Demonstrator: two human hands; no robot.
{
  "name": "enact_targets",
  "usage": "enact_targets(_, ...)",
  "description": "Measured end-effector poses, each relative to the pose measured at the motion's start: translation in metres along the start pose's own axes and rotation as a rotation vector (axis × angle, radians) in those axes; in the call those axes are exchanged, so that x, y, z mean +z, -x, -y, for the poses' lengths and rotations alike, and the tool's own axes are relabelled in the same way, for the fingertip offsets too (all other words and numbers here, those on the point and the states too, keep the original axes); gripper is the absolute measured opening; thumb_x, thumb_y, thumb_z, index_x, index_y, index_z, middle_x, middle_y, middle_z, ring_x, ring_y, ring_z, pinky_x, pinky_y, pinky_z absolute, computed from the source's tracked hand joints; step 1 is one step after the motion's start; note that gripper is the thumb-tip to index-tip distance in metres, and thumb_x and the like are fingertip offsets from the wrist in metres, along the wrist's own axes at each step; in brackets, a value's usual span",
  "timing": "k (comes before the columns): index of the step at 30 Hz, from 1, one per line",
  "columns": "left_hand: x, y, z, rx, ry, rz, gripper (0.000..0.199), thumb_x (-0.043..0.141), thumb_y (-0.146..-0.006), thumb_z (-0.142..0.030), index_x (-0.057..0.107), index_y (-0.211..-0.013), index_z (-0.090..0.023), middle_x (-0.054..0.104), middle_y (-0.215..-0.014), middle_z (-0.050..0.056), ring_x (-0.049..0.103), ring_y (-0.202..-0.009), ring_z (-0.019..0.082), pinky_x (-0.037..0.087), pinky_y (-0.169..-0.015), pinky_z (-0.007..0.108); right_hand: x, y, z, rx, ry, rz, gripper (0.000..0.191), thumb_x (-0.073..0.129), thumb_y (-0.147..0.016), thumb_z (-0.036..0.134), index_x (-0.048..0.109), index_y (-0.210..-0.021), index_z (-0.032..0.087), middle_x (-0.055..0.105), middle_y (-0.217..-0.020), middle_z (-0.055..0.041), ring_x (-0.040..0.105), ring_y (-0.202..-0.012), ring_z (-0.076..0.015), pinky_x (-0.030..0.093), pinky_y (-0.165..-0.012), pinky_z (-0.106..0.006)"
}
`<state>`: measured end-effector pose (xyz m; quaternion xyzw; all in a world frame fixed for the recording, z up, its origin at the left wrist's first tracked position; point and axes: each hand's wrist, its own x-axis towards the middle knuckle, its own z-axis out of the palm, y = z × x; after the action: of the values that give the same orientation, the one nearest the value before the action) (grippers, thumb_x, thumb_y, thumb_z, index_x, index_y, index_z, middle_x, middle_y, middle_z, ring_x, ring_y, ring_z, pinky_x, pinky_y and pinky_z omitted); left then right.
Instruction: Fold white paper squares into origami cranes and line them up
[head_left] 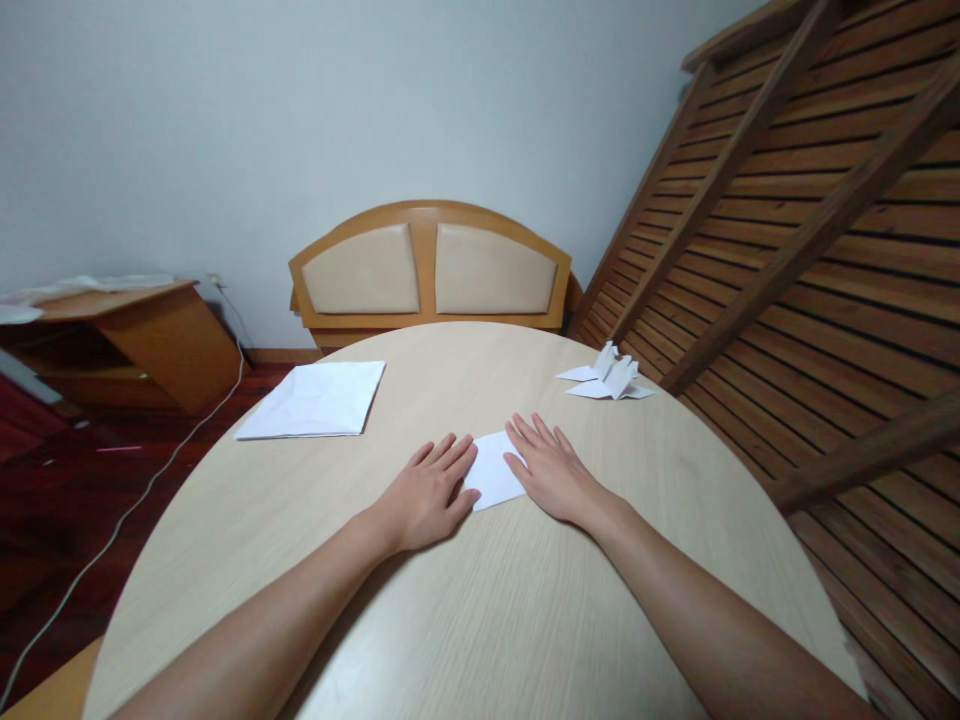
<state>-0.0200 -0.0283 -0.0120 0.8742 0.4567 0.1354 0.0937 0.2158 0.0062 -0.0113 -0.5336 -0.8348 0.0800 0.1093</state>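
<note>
A small white piece of paper lies flat on the round table, between my two hands. At its left edge rests my left hand, palm down with the fingers stretched out and the thumb touching the paper. My right hand lies flat over the paper's right side, fingers spread, hiding that edge. Neither hand grips anything. Toward the far right of the table stand folded paper cranes, close together. A stack of white paper sheets lies at the far left.
Behind the table is a wooden headboard with two padded panels. Wooden slats on a frame lean at the right. A low wooden desk stands at the left, and a white cable runs across the dark floor.
</note>
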Motion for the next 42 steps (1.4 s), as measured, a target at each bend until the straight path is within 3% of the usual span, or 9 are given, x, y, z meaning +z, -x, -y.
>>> enact_targets(3, 0.001, 0.001, 0.001, -0.012, -0.011, -0.007, 0.06, 0.044, -0.1, -0.047, 0.038, -0.153, -0.02, 0.033, -0.161, 0.013, 0.026, -0.151, 0.034, 0.024, -0.119, 0.058, -0.001, -0.001, 0.003, -0.096, -0.037, -0.069, 0.053, 0.038, -0.103, 0.04, 0.044, -0.152, 0.019, 0.031, -0.163, -0.0091, 0.017, -0.153, -0.0308, 0.02, -0.122, -0.058)
enact_targets(7, 0.003, 0.001, 0.0, -0.068, -0.028, -0.029, 0.06, 0.044, -0.1, -0.048, 0.039, -0.153, -0.019, 0.035, -0.16, 0.013, 0.028, -0.15, 0.036, 0.025, -0.118, 0.06, 0.0, 0.001, 0.005, -0.218, -0.113, 0.006, 0.054, 0.036, -0.104, 0.045, 0.038, -0.154, 0.026, 0.033, -0.162, -0.0057, 0.02, -0.153, -0.0281, 0.019, -0.122, -0.058)
enact_targets(10, 0.003, 0.001, 0.0, -0.093, -0.029, -0.053, 0.057, 0.044, -0.1, -0.044, 0.042, -0.151, -0.02, 0.038, -0.159, 0.013, 0.031, -0.148, 0.037, 0.027, -0.116, 0.062, 0.002, 0.002, 0.002, -0.158, -0.108, 0.037, 0.052, 0.035, -0.105, 0.041, 0.038, -0.154, 0.027, 0.033, -0.162, -0.0051, 0.021, -0.152, -0.0311, 0.021, -0.12, -0.061)
enact_targets(14, 0.001, -0.001, -0.001, -0.115, -0.048, -0.055, 0.05, 0.042, -0.101, -0.035, 0.046, -0.148, -0.019, 0.042, -0.157, 0.011, 0.035, -0.146, 0.037, 0.03, -0.115, 0.062, 0.001, -0.002, -0.002, -0.12, -0.085, -0.068, 0.045, 0.041, -0.103, 0.03, 0.052, -0.145, 0.025, 0.043, -0.157, -0.0065, 0.028, -0.15, -0.0337, 0.026, -0.118, -0.061)
enact_targets(18, -0.001, -0.003, 0.001, -0.124, -0.048, -0.085, 0.047, 0.041, -0.101, -0.033, 0.049, -0.145, -0.018, 0.046, -0.154, 0.012, 0.038, -0.144, 0.037, 0.034, -0.114, 0.06, -0.006, -0.004, 0.005, -0.292, -0.192, -0.188, 0.033, 0.052, -0.099, 0.028, 0.066, -0.129, 0.022, 0.064, -0.137, -0.0087, 0.052, -0.132, -0.0259, 0.039, -0.112, -0.046)
enact_targets(23, 0.001, -0.006, 0.009, -0.046, -0.023, -0.143, 0.047, 0.044, -0.094, -0.015, 0.054, -0.14, -0.012, 0.052, -0.149, 0.016, 0.043, -0.142, 0.032, 0.037, -0.116, 0.054, -0.013, 0.001, 0.017, -0.473, -0.296, -0.076, 0.044, 0.074, -0.086, 0.04, 0.066, -0.126, 0.024, 0.068, -0.129, -0.0072, 0.058, -0.121, -0.0259, 0.043, -0.106, -0.044)
enact_targets(30, 0.001, -0.008, 0.01, 0.045, 0.086, -0.203, 0.04, 0.05, -0.087, -0.01, 0.064, -0.124, -0.014, 0.061, -0.138, 0.013, 0.056, -0.13, 0.026, 0.044, -0.114, 0.043, -0.008, -0.004, 0.013, -0.487, -0.382, -0.09, 0.028, 0.069, -0.091, 0.033, 0.068, -0.117, 0.024, 0.07, -0.122, -0.0058, 0.06, -0.116, -0.0232, 0.046, -0.102, -0.04)
enact_targets(37, -0.003, -0.007, 0.007, 0.006, 0.17, -0.198, 0.038, 0.055, -0.083, -0.015, 0.059, -0.121, -0.017, 0.069, -0.122, 0.011, 0.066, -0.111, 0.025, 0.053, -0.099, 0.038, -0.006, -0.006, 0.012, -0.451, -0.411, -0.103, 0.012, 0.058, -0.098, 0.023, 0.069, -0.103, 0.023, 0.072, -0.109, -0.0054, 0.063, -0.108, -0.0206, 0.048, -0.097, -0.037)
enact_targets(42, -0.003, -0.009, 0.006, -0.044, 0.184, -0.2, 0.024, 0.051, -0.095, -0.027, 0.062, -0.115, -0.019, 0.069, -0.121, 0.009, 0.065, -0.11, 0.025, 0.052, -0.097, 0.039, -0.005, -0.007, 0.012, -0.382, -0.406, -0.137, 0.014, 0.053, -0.1, 0.022, 0.066, -0.102, 0.021, 0.071, -0.104, -0.0068, 0.063, -0.101, -0.0209, 0.049, -0.091, -0.036)
